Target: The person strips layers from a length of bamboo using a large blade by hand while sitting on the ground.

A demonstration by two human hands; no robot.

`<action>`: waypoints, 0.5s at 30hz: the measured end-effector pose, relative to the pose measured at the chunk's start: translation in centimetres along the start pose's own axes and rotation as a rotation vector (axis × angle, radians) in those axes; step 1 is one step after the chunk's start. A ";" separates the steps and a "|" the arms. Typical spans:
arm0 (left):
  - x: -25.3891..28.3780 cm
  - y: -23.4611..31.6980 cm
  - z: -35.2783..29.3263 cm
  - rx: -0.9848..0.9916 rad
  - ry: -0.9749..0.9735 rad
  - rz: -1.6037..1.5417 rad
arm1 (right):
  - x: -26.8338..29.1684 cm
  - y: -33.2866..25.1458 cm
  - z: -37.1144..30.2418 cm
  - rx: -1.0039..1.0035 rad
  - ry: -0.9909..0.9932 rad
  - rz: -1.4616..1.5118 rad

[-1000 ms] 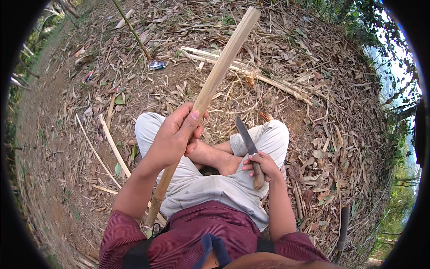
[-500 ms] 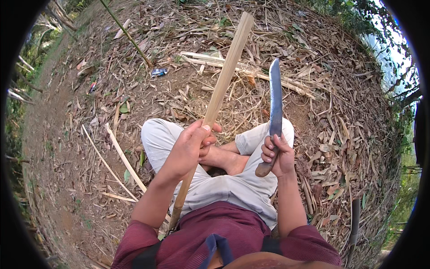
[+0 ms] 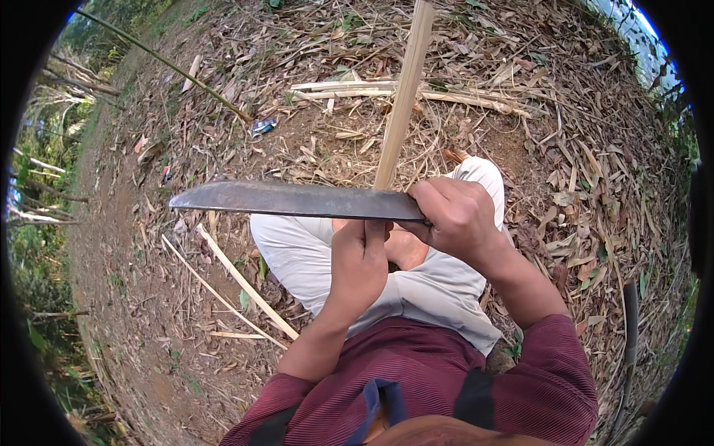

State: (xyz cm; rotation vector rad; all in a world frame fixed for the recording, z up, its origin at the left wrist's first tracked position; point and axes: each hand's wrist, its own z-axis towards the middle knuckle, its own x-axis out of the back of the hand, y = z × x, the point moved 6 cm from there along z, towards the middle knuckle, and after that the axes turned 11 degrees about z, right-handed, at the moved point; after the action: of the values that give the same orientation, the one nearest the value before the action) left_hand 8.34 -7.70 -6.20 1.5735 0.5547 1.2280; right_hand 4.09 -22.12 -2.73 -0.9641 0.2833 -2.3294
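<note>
The right hand [image 3: 461, 215] is closed round the near end of a long knife [image 3: 282, 198], its dark blade pointing left across a pale bamboo strip [image 3: 407, 89] — the left hand [image 3: 361, 260] grips that strip just below the blade, fingertips partly hidden — while split lengths [image 3: 476, 100] lie on the leaf-strewn ground [image 3: 149, 312] beyond

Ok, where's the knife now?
Head view, centre-left: the right hand holds the knife crosswise, its tip pointing left, across the pale strip, by the left hand.
</note>
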 end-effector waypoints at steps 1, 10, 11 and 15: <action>0.1 0.4 -0.3 -0.026 0.043 0.050 | 0.1 0.3 0.0 0.050 0.003 -0.009; -1.6 1.1 -1.1 -0.070 -0.042 0.173 | 1.5 2.3 -1.1 0.246 0.017 -0.121; -1.6 1.1 -0.9 -0.053 -0.066 0.178 | 1.7 2.4 -1.1 0.247 0.026 -0.133; -1.9 0.2 -0.8 -0.005 -0.069 0.081 | 2.1 3.7 -1.6 0.260 -0.006 -0.176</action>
State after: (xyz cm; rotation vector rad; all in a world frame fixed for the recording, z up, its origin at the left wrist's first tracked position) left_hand 6.82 -8.99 -6.89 1.6415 0.4470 1.2299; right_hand 3.42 -26.40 -4.15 -0.8967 -0.1107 -2.4448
